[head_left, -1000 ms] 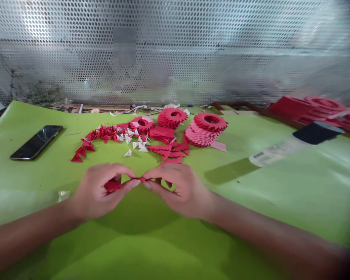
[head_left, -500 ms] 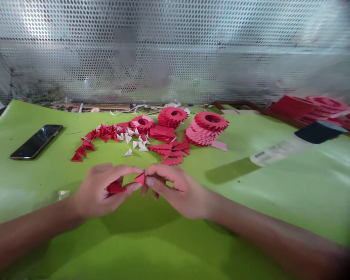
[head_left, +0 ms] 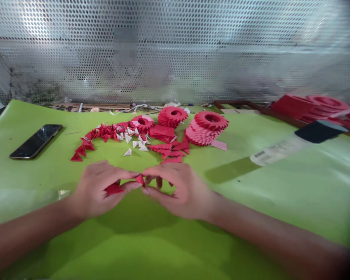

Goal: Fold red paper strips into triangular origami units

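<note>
Between the fingertips of both hands is a small folded red paper piece (head_left: 140, 179). My left hand (head_left: 97, 188) pinches its left side with thumb and forefinger, and more red paper (head_left: 114, 189) is tucked in the same palm. From the right, my right hand (head_left: 182, 188) grips the small piece by thumb and forefinger. Just beyond the hands lie red folded triangles (head_left: 86, 143), white folded pieces (head_left: 140, 144) and red zigzag-edged strips (head_left: 173, 149). Red and pink pleated paper rings (head_left: 205, 128) stand behind them.
A black phone (head_left: 36, 142) lies at the left on the green table cover (head_left: 128, 249). At the right is a clear bottle with a dark cap (head_left: 275, 151). More red paper (head_left: 297, 107) sits at the back right, before a perforated metal screen (head_left: 175, 50).
The small red piece has turned between the fingertips. My right thumb has moved down to its lower edge, and the right fingers have spread a little.
</note>
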The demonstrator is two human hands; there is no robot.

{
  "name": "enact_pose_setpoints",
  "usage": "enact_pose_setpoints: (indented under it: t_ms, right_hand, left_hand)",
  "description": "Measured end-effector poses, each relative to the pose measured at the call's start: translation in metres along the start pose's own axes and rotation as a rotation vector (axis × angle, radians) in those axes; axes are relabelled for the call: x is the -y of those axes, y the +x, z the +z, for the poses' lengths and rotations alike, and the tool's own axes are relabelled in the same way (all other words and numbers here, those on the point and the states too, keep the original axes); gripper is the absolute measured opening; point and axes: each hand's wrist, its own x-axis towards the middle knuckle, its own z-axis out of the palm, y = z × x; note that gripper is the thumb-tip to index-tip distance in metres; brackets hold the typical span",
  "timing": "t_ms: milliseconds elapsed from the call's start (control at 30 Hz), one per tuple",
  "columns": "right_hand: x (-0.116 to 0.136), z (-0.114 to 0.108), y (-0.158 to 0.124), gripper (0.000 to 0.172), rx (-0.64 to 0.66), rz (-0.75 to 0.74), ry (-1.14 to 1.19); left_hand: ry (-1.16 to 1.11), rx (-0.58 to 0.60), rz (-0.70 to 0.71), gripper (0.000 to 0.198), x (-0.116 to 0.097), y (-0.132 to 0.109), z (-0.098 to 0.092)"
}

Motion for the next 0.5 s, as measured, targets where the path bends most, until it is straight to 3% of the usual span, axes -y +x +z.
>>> enact_pose_setpoints:
  t_ms: [267, 500]
  right_hand:
    - [-0.0011, 0.0016, 0.0013, 0.018, -0.004, -0.023, -0.107]
    - [0.0, 0.0018, 0.0009, 0.013, -0.114, -0.135, -0.198]
  left_hand:
    - [-0.073, 0.045, -0.098, 0.024, -0.0013, 0.0006, 0.0018]
    - [-0.03, 0.017, -0.021, 0.01, -0.0062, -0.0019, 0.0018]
